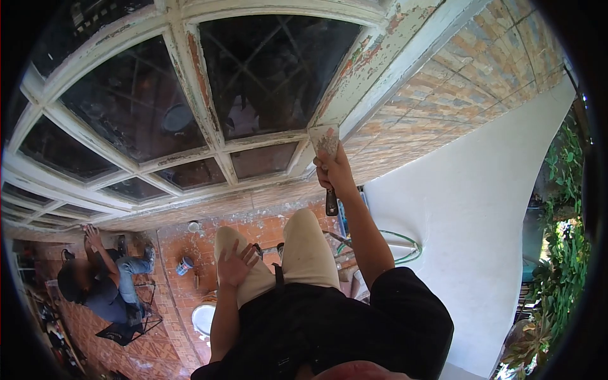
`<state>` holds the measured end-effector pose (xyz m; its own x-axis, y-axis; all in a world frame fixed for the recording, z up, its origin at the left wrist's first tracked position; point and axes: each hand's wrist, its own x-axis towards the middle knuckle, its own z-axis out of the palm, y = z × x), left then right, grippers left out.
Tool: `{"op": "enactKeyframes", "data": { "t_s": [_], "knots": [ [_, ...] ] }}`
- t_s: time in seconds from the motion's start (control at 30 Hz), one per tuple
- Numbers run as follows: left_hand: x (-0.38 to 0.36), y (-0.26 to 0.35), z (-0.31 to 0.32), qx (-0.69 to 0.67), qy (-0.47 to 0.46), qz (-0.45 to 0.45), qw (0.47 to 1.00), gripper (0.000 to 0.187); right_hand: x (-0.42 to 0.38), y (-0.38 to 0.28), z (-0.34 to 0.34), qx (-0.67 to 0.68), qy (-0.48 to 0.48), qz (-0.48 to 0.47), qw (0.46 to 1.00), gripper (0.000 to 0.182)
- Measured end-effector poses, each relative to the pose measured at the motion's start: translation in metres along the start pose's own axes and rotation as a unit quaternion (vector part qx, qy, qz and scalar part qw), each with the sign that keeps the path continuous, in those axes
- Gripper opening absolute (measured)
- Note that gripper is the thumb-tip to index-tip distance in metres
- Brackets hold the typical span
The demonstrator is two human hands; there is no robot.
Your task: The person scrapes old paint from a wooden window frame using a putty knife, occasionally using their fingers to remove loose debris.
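My right hand (335, 172) is closed round a putty knife (325, 142). Its dark handle sticks out below the fingers, and its wide, speckled blade lies against the white window frame (307, 149) near a lower corner. The paint on this frame is peeling, with reddish and bare patches along the bars. Dark glass panes (272, 69) fill the frame. My left hand (235, 263) rests on my left thigh with its fingers spread, holding nothing.
A co-worker (104, 285) sits on a folding chair at lower left, hands near the frame's base. Paint chips litter the tiled floor (180, 237), beside a can (184, 266) and a white lid (202, 318). A green hose (415, 253) lies at right, near a white wall (456, 209).
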<state>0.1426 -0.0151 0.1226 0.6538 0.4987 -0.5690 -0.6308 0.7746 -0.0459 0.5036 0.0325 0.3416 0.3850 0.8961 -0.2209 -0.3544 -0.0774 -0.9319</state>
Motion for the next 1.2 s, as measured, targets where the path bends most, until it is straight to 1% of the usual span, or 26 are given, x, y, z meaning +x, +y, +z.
{"op": "enactKeyframes", "data": {
  "t_s": [0.13,0.2,0.23,0.3,0.33,0.37,0.4,0.43,0.47,0.53,0.57,0.6,0.67,0.7,0.73,0.77,0.8,0.9,0.93,1.0,1.03,1.1,1.13,1.2],
  "knots": [
    [0.002,0.002,-0.002,0.008,-0.004,-0.003,1.000,0.061,-0.003,-0.021,0.002,0.028,-0.024,0.024,0.999,0.024],
    [0.002,0.001,-0.004,0.010,-0.002,-0.003,1.000,0.062,-0.011,-0.035,0.010,0.006,0.012,0.038,0.999,0.023],
    [0.003,-0.001,-0.006,0.015,-0.001,-0.005,1.000,0.062,-0.012,-0.035,0.010,0.010,0.015,0.036,0.999,0.023],
    [0.004,0.001,-0.008,0.006,0.001,-0.001,1.000,0.060,-0.014,-0.034,0.013,0.018,0.060,0.027,0.998,0.021],
    [0.008,0.004,-0.010,0.024,-0.002,-0.008,1.000,0.060,-0.012,-0.028,0.008,0.031,0.070,0.015,0.997,0.021],
    [0.009,0.004,-0.013,0.010,-0.012,-0.013,1.000,0.059,-0.008,-0.014,0.001,0.105,0.067,0.099,0.987,0.022],
    [0.007,0.004,-0.016,-0.004,-0.020,-0.018,1.000,0.057,-0.005,0.000,-0.004,0.178,0.060,0.182,0.965,0.023],
    [0.007,0.004,-0.014,0.004,-0.018,-0.014,1.000,0.055,-0.009,0.015,-0.004,0.204,0.044,0.166,0.964,0.030],
    [0.007,0.004,-0.012,0.016,-0.018,-0.017,1.000,0.055,-0.007,0.025,-0.005,0.214,0.047,0.159,0.963,0.030],
    [0.005,0.004,-0.010,0.019,0.016,-0.014,1.000,0.056,-0.006,0.040,-0.006,0.367,-0.029,0.207,0.907,0.040],
    [0.005,0.005,-0.009,0.029,0.011,-0.017,0.999,0.057,-0.001,0.045,-0.008,0.416,-0.013,0.242,0.877,0.039],
    [0.004,0.005,-0.008,0.037,0.015,-0.020,0.999,0.057,0.003,0.044,-0.008,0.424,-0.011,0.239,0.874,0.039],
    [0.002,0.005,-0.005,0.013,0.005,-0.020,1.000,0.059,0.012,0.034,-0.005,0.430,-0.030,0.203,0.879,0.035],
    [0.001,0.005,-0.005,0.017,0.006,-0.021,1.000,0.059,0.010,0.018,0.000,0.437,-0.020,0.187,0.879,0.034],
    [0.001,0.005,-0.005,0.026,-0.006,-0.022,0.999,0.063,0.008,0.003,0.003,0.439,-0.019,0.185,0.879,0.034],
    [0.002,0.004,-0.005,0.034,-0.019,-0.023,0.999,0.067,0.007,-0.011,0.006,0.465,-0.072,0.179,0.864,0.035],
    [0.004,0.004,-0.004,0.034,-0.021,-0.023,0.999,0.067,0.007,-0.018,0.007,0.488,-0.125,0.172,0.847,0.035],
    [0.002,0.004,-0.005,0.038,-0.007,-0.018,0.999,0.067,0.008,-0.005,0.011,0.484,-0.109,0.147,0.856,0.036],
    [0.003,0.005,-0.005,0.034,-0.007,-0.020,0.999,0.068,0.010,0.003,0.011,0.483,-0.110,0.149,0.856,0.036],
    [0.002,0.004,-0.004,0.029,-0.004,-0.023,0.999,0.068,0.014,0.022,0.011,0.450,-0.079,0.151,0.877,0.036],
    [0.001,0.003,-0.003,0.030,0.003,-0.020,0.999,0.068,0.015,0.031,0.012,0.451,-0.078,0.153,0.876,0.036],
    [0.001,0.003,-0.001,0.032,0.006,-0.014,0.999,0.068,0.023,0.047,0.015,0.580,-0.053,0.200,0.788,0.035],
    [-0.001,0.003,-0.002,0.034,0.001,-0.013,0.999,0.067,0.025,0.058,0.014,0.579,-0.056,0.201,0.788,0.035],
    [0.005,0.004,0.000,0.036,-0.013,-0.005,0.999,0.066,0.035,0.066,0.017,0.614,-0.100,0.231,0.748,0.042]
  ]
}}
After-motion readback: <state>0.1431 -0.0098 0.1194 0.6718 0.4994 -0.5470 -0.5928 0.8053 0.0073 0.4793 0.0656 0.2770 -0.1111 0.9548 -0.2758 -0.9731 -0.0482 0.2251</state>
